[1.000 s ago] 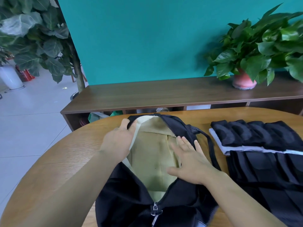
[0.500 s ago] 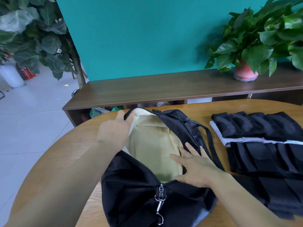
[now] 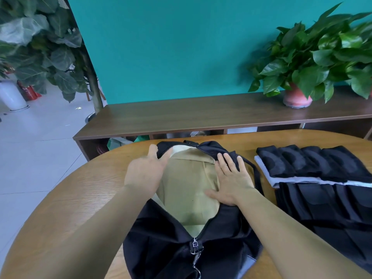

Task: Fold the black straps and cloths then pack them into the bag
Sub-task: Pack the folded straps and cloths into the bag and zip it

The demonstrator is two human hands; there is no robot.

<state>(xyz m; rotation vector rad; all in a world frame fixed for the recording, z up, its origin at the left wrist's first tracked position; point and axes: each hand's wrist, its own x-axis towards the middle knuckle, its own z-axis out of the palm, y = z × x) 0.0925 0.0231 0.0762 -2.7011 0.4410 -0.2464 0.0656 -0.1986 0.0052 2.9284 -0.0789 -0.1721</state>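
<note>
A black bag [image 3: 161, 238] lies unzipped on the round wooden table [image 3: 84, 198], its tan lining [image 3: 187, 190] showing. My left hand [image 3: 145, 174] rests flat on the bag's left rim, fingers straight. My right hand [image 3: 231, 180] lies flat on the right rim, fingers spread over the black fabric and thumb on the lining. A row of folded black cloths [image 3: 310, 164] on a white layer sits to the right, with folded black straps [image 3: 332, 210] nearer me. A metal zipper clip [image 3: 195, 248] hangs at the bag's near end.
A low dark wooden bench [image 3: 201, 115] stands behind the table against a teal wall. A potted green plant [image 3: 298, 97] sits on its right end. A large leafy plant [image 3: 40, 47] stands on the tiled floor at the left.
My right hand has slid forward along the bag's right rim, from near the zipper end to the far part. The bag opening is spread wider. My left hand stayed at the left rim.
</note>
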